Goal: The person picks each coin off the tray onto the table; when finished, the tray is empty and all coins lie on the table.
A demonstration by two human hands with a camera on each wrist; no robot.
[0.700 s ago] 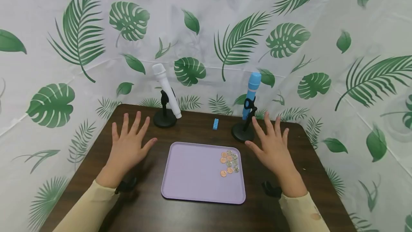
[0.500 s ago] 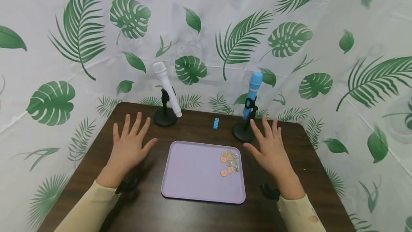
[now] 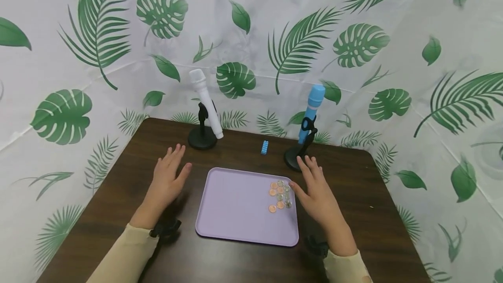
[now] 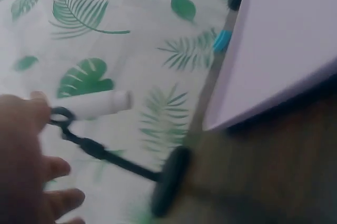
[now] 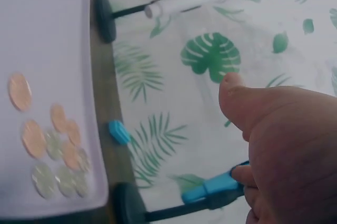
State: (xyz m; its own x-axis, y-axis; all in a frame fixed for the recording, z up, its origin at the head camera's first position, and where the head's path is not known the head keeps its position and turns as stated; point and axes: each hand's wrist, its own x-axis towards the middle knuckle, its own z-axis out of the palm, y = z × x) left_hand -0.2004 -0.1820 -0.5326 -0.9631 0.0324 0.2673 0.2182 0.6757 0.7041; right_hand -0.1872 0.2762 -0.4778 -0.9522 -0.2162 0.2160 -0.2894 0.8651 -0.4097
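Note:
A lilac tray (image 3: 235,208) lies on the dark wood table, with several copper and silver coins (image 3: 280,205) grouped at its right side. Left of the tray, my left hand (image 3: 165,182) has its fingers extended and holds nothing. My right hand (image 3: 320,202) is beside the tray's right edge, fingers loosely straight, also holding nothing. Its thumb overlaps the tray rim in the head view; contact cannot be judged. The right wrist view shows copper coins (image 5: 34,138) on the tray and the right hand (image 5: 295,150) apart from them.
Behind the tray stand a white microphone (image 3: 206,104) on a black stand at left and a blue microphone (image 3: 312,108) on another at right. A small blue block (image 3: 265,147) lies between them. A leaf-patterned cloth (image 3: 251,34) hangs at the table's back edge.
Both hands have drawn inward and nearer the tray, their spread fingers coming closer together. The head view has tilted slightly. Tray, coins, block and microphones keep their places.

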